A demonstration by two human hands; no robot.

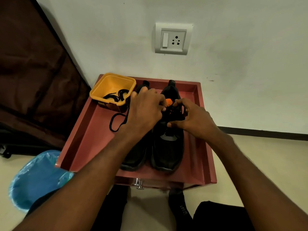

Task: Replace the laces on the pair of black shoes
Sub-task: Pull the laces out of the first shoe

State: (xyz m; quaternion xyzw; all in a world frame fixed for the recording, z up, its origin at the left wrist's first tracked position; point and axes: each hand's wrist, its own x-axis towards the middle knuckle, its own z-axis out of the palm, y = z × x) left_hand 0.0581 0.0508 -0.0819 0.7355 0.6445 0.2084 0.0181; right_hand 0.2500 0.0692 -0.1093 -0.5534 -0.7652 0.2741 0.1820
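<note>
Two black shoes stand side by side in a red drawer-like tray [80,139], toes towards me. The right shoe [168,152] has an orange tab at its tongue [169,102]. My left hand [145,110] and my right hand [191,117] meet over its lacing area, fingers curled and pinching the black lace there. The left shoe [135,159] lies mostly under my left forearm. A loose black lace [116,122] loops on the tray floor to the left. A yellow tub [113,84] at the tray's back left holds more black laces [116,95].
A white wall with a switch and socket plate [172,39] rises behind the tray. A blue-lined bin [33,180] stands at the lower left, a dark brown fabric wardrobe [33,72] beyond it. The tray has a chrome handle [139,183] at its front.
</note>
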